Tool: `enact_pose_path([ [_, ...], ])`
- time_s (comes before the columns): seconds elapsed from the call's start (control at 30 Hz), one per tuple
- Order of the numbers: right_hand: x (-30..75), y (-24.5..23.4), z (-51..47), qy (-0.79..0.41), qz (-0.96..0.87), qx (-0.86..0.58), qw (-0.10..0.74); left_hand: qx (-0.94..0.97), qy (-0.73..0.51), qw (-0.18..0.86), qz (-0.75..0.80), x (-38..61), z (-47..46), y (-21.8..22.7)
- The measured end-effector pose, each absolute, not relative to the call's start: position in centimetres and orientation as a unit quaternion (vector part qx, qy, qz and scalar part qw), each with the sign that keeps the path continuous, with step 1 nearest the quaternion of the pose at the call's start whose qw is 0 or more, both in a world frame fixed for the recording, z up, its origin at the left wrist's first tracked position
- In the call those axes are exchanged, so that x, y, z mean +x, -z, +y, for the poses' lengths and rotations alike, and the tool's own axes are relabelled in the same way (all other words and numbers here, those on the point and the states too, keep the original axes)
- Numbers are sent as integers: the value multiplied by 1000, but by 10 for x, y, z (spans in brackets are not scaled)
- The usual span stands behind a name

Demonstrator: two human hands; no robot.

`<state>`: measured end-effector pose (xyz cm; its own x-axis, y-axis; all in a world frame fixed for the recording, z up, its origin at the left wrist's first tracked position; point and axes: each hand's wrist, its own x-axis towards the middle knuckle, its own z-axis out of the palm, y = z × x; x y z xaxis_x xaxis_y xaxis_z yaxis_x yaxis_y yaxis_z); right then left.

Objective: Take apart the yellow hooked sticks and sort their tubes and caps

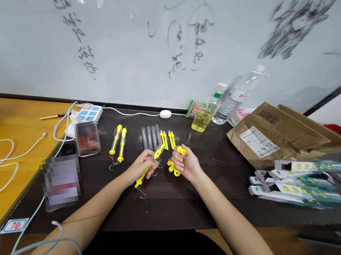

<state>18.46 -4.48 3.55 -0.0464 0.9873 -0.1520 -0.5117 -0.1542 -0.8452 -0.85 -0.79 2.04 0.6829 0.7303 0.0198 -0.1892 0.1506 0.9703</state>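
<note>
My left hand (144, 165) is closed round a yellow spring scale (149, 169) that slants down to the left, its metal hook hanging near the dark table (169, 198). My right hand (186, 163) is closed on a small yellow cap (181, 150) held at its fingertips, close to the scale's upper end. More small yellow parts (173, 169) lie just left of that hand. Behind the hands lie clear tubes (151, 136) and upright yellow pieces (167, 139). Two finished yellow scales (119, 142) lie side by side further left.
A white power strip (87, 115) with cables sits at the back left beside an orange table (5, 143). Bottles (216, 108) stand by the whiteboard wall. Crumpled brown paper packaging (274, 135) and flat printed boxes (295, 182) lie at the right.
</note>
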Motion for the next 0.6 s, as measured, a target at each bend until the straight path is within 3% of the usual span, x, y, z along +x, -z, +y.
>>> enact_pose_path([
  [0.27,171,-39,-53,-665,-305,-391,558,640,-368,612,283,-12,-10,-23],
  [0.6,159,-34,-57,-675,-320,-396,534,666,-325,583,332,-11,-17,-25],
])
